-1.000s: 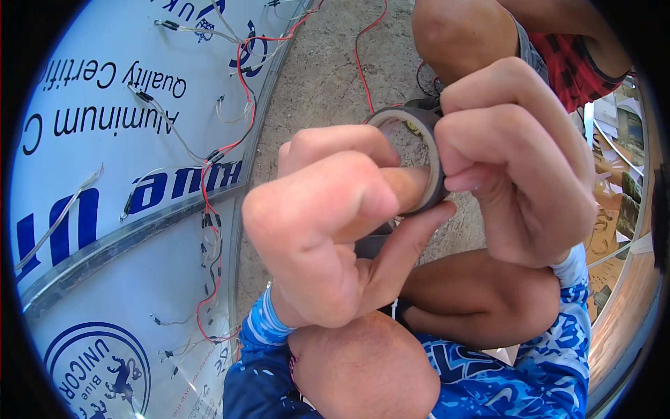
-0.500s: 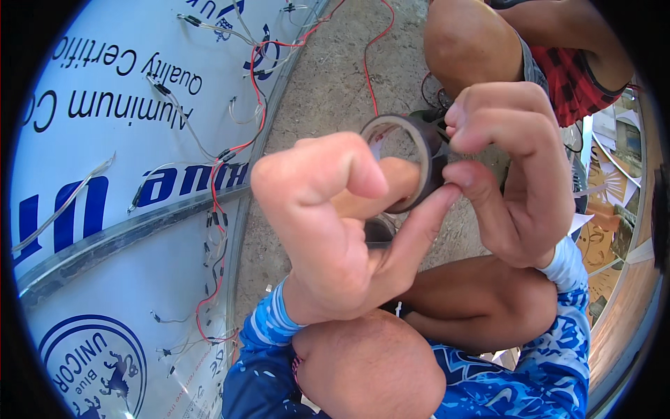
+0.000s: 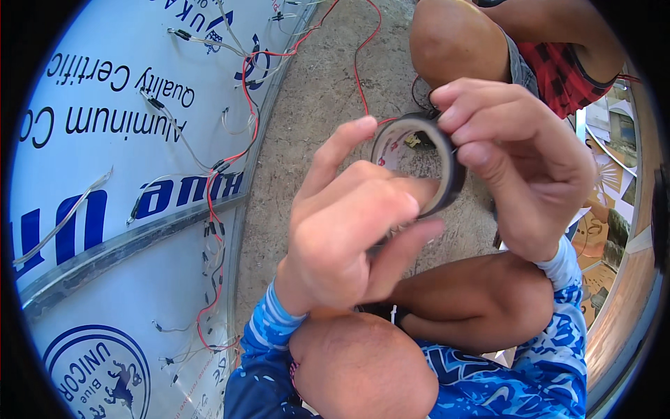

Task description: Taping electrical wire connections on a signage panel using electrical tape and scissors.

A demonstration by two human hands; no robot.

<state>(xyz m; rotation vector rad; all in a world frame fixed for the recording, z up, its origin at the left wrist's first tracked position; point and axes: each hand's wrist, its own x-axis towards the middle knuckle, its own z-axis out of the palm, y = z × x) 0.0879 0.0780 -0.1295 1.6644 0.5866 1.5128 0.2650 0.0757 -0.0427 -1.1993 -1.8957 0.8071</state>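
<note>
A roll of black tape [image 3: 457, 180] with a pale inner core is held up between my hands. My left hand [image 3: 345, 220] carries it on a finger pushed through the core. Its index finger is raised and its thumb stands off below the roll, slightly blurred. My right hand [image 3: 527, 157] is closed in a pinch at the roll's upper right edge, on what looks like the tape's end. That end itself is mostly hidden by the fingers.
On the left lies a white printed panel [image 3: 105, 153] with a metal strip [image 3: 132, 241] across it. Red and black wires [image 3: 216, 209] with clear leads run along its edge. Another person's knee [image 3: 447, 42] is at the upper right, near paper scraps [image 3: 607, 133] and concrete floor [image 3: 314, 91].
My left hand's index finger has lifted and its thumb has moved away from the right thumb. The roll has turned slightly and shifted right. My right hand has closed on its edge.
</note>
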